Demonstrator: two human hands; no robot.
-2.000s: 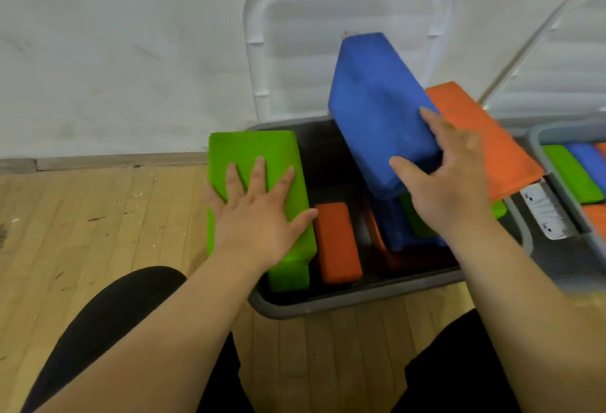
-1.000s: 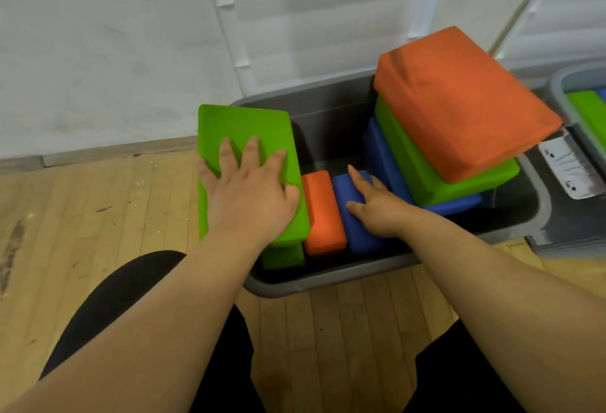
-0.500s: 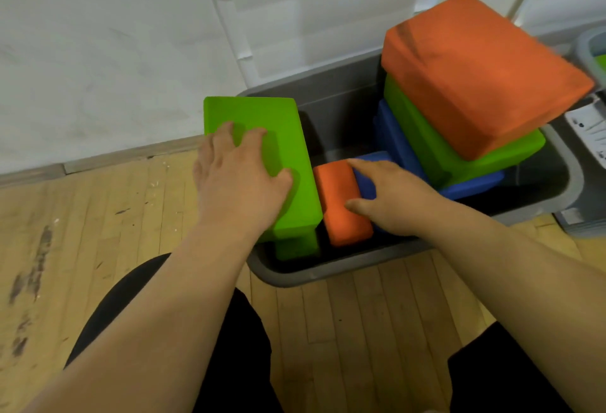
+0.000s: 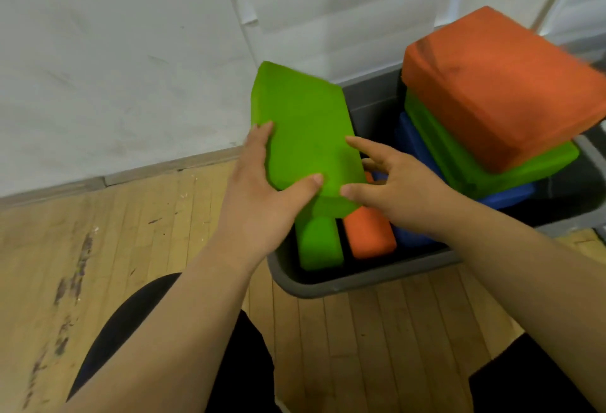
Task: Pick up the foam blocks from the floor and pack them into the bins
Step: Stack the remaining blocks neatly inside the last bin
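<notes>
A large green foam block [image 4: 303, 124] is tilted up over the left end of the grey bin [image 4: 360, 281]. My left hand [image 4: 259, 193] grips its near left edge, thumb on top. My right hand [image 4: 393, 189] touches its near right corner with thumb and spread fingers. Below it in the bin stand a smaller green block [image 4: 318, 242], an orange block [image 4: 369, 232] and a blue block [image 4: 413, 237], partly hidden by my right hand. At the right end, a big orange block [image 4: 498, 84] lies atop a green block [image 4: 475, 163] and a blue block [image 4: 505, 193].
The bin's white lid [image 4: 328, 12] leans against the white wall behind it. Wooden floor [image 4: 131, 232] spreads to the left and in front, with a baseboard along the wall. My dark-clad knees are at the bottom.
The large green block has been lifted and tilted up from lying flat. My right hand left the blue and orange blocks in the bin and came to the green block's corner.
</notes>
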